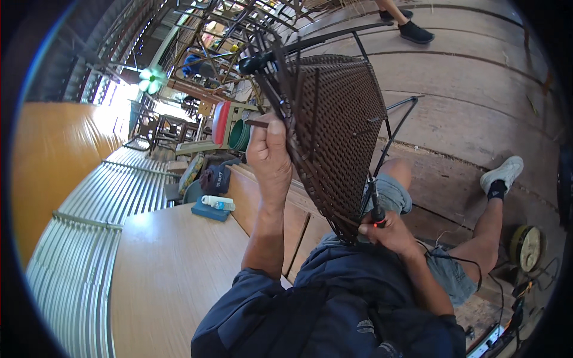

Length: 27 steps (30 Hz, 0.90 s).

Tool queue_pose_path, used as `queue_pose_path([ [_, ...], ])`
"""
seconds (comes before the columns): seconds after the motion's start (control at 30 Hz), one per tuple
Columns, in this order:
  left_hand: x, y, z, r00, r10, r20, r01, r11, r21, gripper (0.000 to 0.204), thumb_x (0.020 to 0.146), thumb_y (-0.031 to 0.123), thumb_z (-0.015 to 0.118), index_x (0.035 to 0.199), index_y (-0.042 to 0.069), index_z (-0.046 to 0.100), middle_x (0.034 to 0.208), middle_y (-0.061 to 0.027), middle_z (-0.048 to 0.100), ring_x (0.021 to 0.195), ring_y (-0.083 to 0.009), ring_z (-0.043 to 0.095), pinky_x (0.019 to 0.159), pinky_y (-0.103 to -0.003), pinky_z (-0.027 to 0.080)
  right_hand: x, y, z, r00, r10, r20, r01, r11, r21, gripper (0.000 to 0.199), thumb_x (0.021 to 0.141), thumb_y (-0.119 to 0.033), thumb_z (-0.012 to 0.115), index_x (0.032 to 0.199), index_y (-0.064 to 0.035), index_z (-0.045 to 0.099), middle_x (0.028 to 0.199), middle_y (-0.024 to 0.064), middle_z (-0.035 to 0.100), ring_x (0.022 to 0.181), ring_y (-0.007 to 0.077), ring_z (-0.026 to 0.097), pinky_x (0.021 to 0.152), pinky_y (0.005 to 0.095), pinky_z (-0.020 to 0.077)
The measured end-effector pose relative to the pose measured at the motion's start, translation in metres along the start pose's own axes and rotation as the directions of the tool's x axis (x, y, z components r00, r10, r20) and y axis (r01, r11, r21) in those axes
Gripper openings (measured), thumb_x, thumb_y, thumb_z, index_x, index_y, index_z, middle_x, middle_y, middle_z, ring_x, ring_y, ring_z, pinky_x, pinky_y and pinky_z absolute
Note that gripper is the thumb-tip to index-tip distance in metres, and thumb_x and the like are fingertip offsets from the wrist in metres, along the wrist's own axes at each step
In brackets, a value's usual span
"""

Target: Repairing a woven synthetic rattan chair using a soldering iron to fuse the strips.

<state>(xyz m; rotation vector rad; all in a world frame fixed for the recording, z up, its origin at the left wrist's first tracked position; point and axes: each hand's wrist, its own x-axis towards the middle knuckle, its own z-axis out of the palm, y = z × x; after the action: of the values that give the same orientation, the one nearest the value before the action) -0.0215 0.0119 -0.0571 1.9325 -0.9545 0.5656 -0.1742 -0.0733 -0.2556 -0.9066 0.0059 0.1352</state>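
Note:
A dark brown woven rattan-like seat piece point(343, 113) on a black metal frame stands tilted over my lap. Along its left edge, my left hand point(271, 152) is closed, with a flat brown weaving strip point(256, 123) pinched between thumb and fingers. My right hand point(395, 235) is wrapped round the dark handle of a corded soldering iron point(378, 210), which has a red light. Its shaft points up beside the lower right edge of the weave; whether the tip touches the weave I cannot tell. Loose strip ends stick out near the top left.
To my left is a light wooden tabletop point(173, 262) bearing a white bottle point(218, 203) on a blue block point(209, 212). A dark cap point(216, 177) and green bucket point(240, 135) lie beyond. A black cord point(471, 261) runs right past a round tin point(527, 247). Another person's shoe point(416, 33) is ahead.

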Motion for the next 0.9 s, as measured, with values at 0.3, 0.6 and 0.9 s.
queue_pose_path([
  [0.3, 0.0, 0.001, 0.005, 0.981, -0.183, 0.061, 0.193, 0.943, -0.273, 0.027, 0.101, 0.025, 0.045, 0.099, 0.001, 0.058, 0.083, -0.001, 0.06, 0.072, -0.0056, 0.053, 0.064, -0.02, 0.044, 0.065, -0.152, 0.021, 0.844, -0.533, -0.066, 0.509, 0.833, -0.217, 0.022, 0.083, -0.022, 0.069, 0.09, -0.0019, 0.064, 0.067, -0.0015, 0.058, 0.058, 0.007, 0.054, 0.052, 0.0227, 0.0427],
  [0.6, -0.003, -0.006, 0.002, 0.962, -0.263, 0.071, 0.272, 0.922, -0.276, 0.037, 0.101, 0.035, 0.041, 0.104, 0.001, 0.055, 0.082, -0.0067, 0.06, 0.069, -0.0114, 0.059, 0.062, -0.024, 0.05, 0.091, -0.17, 0.036, 0.825, -0.564, 0.018, 0.564, 0.825, -0.008, 0.015, 0.082, -0.014, 0.065, 0.085, 0.0004, 0.062, 0.059, 0.0048, 0.059, 0.048, 0.0087, 0.054, 0.043, 0.0216, 0.0401],
  [0.9, -0.007, -0.011, 0.004, 0.974, -0.222, 0.047, 0.227, 0.946, -0.233, 0.037, 0.101, 0.035, 0.039, 0.113, 0.002, 0.051, 0.094, -0.0071, 0.057, 0.083, -0.0117, 0.058, 0.073, -0.027, 0.049, 0.105, -0.186, 0.023, 0.597, -0.711, 0.372, 0.796, 0.582, -0.166, 0.019, 0.081, -0.016, 0.067, 0.092, -0.0006, 0.061, 0.07, 0.0058, 0.06, 0.058, 0.0155, 0.058, 0.056, 0.0276, 0.0464],
])
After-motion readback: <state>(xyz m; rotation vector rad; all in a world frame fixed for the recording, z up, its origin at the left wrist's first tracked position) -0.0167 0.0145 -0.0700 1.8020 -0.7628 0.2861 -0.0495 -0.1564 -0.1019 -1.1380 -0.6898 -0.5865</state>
